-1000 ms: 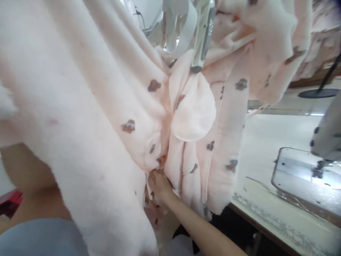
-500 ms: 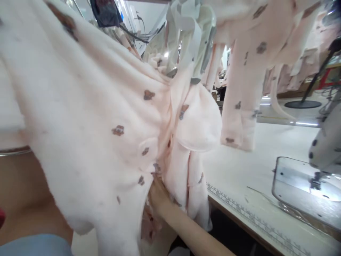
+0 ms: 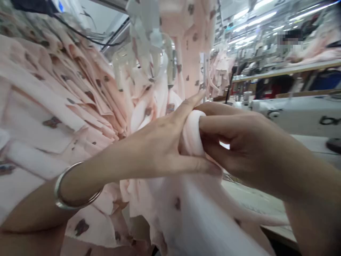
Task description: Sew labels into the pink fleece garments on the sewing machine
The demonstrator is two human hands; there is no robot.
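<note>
A pale pink plush garment (image 3: 202,213) with small brown printed figures hangs in front of me, its lower part spread beneath my hands. My left hand (image 3: 162,145), with a silver bangle on the wrist, reaches across it. A rolled fold of the garment sits between its thumb and fingers. From the other side my right hand (image 3: 239,142) pinches that same fold, its fingertips partly hidden behind the cloth. Both hands nearly touch. Just above them are whitish plastic hanger clips (image 3: 170,64) from which pink pieces hang.
Many more pink printed pieces (image 3: 66,85) hang in a dense row on the left. To the right stands a white sewing machine (image 3: 295,110) on a pale table (image 3: 255,199). Farther back are another worktable (image 3: 287,71), ceiling lights and a person.
My view has swung right and up. Both hands are now together on a fold of the garment; before, one hand reached into it lower down. The hanging row on the left has come into view.
</note>
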